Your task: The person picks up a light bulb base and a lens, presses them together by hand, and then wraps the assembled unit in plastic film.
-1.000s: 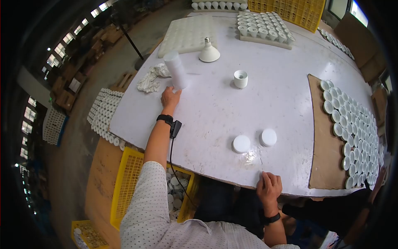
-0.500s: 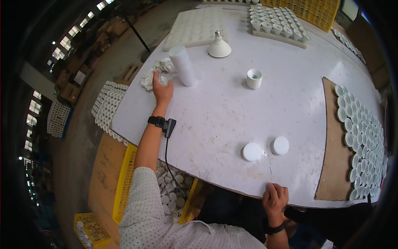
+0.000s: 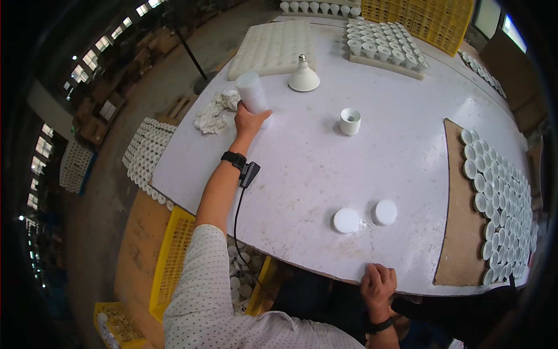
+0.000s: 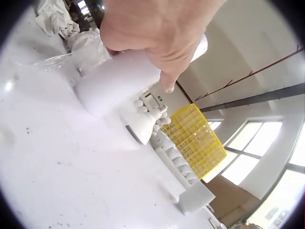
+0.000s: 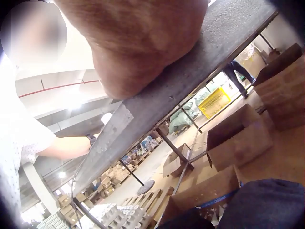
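Across the white table (image 3: 302,168), the left hand (image 3: 250,121) is gripping a white cylinder (image 3: 249,88). The right hand (image 3: 379,284) is resting at the table's edge, apparently relaxed.

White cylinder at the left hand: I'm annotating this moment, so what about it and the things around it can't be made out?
White cylinder: left wrist view, partly covered by the left hand; too blurred to count separate pieces, if any.
Left hand: left wrist view, cut off by the top edge.
Right hand: right wrist view, cut off by the top edge.
Yellow basket: head view, contents partly hidden by the sleeve.
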`<action>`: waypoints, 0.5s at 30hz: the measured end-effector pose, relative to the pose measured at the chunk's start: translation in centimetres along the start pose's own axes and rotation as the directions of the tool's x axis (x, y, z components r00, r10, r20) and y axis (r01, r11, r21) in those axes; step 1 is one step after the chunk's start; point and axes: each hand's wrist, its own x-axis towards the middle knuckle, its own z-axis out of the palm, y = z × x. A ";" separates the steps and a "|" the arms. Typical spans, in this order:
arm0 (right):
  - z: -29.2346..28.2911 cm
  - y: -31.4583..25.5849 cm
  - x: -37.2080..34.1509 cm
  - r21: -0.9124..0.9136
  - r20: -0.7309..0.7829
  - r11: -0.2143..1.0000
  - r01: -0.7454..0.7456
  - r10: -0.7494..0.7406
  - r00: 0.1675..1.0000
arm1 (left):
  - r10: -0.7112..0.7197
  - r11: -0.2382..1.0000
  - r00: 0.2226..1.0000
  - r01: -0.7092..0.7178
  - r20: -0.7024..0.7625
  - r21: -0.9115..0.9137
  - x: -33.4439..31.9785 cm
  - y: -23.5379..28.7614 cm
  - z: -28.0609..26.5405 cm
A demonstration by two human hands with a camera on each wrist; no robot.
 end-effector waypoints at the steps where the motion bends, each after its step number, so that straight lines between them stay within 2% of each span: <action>1: -0.1 -0.1 0.0 -0.003 -0.001 1.000 -0.004 0.004 1.000 | -0.016 1.000 0.999 0.017 -0.028 0.001 0.0 -0.1 0.3; 3: -0.1 -0.2 0.1 -0.002 0.004 1.000 -0.016 0.016 1.000 | -0.032 0.999 0.998 0.033 -0.050 0.002 0.1 -0.6 0.6; 6: -0.1 -0.3 0.2 -0.006 0.001 1.000 -0.016 0.016 1.000 | 0.027 0.999 0.999 -0.028 -0.022 -0.029 0.0 -1.2 -0.2; 9: -0.1 -0.3 0.3 0.000 -0.006 1.000 -0.001 0.001 1.000 | 0.083 0.990 0.995 -0.077 0.051 -0.121 -1.1 -1.0 -1.6; 11: -0.2 -0.4 0.4 0.004 -0.010 1.000 0.001 -0.001 1.000 | 0.104 0.952 0.980 -0.049 0.170 -0.301 -2.2 -1.0 -2.5; 15: -0.2 -0.3 0.5 0.008 -0.030 1.000 0.026 -0.025 0.999 | 0.094 0.936 0.954 0.013 0.284 -0.353 -5.2 -1.1 -4.6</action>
